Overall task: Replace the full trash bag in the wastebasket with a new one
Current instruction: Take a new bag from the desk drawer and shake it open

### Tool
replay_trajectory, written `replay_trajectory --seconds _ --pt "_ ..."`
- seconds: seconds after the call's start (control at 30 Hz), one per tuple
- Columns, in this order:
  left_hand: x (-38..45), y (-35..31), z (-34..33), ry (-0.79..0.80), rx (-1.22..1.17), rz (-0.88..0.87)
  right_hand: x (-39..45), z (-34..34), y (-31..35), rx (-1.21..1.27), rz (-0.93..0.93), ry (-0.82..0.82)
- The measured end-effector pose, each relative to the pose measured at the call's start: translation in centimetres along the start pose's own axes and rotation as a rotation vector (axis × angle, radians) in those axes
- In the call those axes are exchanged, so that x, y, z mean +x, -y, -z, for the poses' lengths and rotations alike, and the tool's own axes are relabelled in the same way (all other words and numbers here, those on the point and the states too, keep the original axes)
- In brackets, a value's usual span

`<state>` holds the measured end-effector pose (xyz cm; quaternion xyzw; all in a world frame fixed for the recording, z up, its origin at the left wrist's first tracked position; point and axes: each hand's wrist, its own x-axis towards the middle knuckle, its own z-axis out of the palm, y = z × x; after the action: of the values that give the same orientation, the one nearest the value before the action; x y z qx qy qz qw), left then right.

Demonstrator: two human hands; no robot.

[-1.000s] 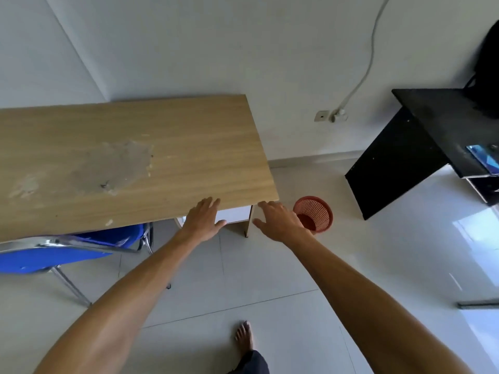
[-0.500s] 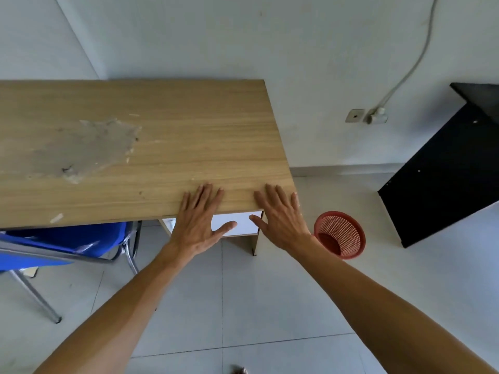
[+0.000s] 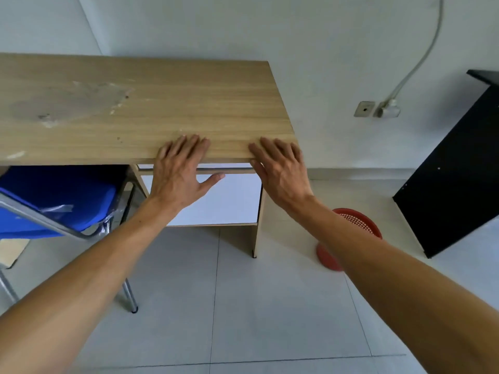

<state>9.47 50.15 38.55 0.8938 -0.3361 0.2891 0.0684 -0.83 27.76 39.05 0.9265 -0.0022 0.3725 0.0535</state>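
At the near edge of the wooden desk (image 3: pixel 167 109) we rest both palms flat, fingers straight and spread: our left hand (image 3: pixel 179 171) over the front lip, our right hand (image 3: pixel 280 171) near the desk's right corner, neither one holding anything. On the tiled floor beside the desk's right leg stands the red mesh wastebasket (image 3: pixel 359 225), partly hidden by our right forearm; whether a bag sits in it we cannot tell. We judge the task barely begun, with no bag lifted and no new bag in sight. Next we need to lift our hands off the desk, turn right and reach down to the basket's rim. A blue chair (image 3: pixel 59 201) stands under the desk at left.
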Motion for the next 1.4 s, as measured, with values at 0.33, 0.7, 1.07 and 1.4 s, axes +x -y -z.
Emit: replay_trajectory --seconds 0.33,0.7,1.07,1.4 --pt "-2.3 -1.3 0.4 0.011 0.074 -0.001 -1.3 -2.0 0.4 -0.023 -0.030 -0.034" --pt "-7.8 -5.2 1.6 0.014 0.088 -0.077 -3.4 2.0 2.4 -0.085 -0.138 0.319" --pt "-1.5 -4.5 -5.2 0.154 -0.153 0.376 -4.7 -0.7 3.0 0.002 -0.165 0.207" --pt "0.6 -2.4 -8.1 -0.021 -0.194 0.393 -4.9 -1.4 2.8 0.009 -0.167 0.144"
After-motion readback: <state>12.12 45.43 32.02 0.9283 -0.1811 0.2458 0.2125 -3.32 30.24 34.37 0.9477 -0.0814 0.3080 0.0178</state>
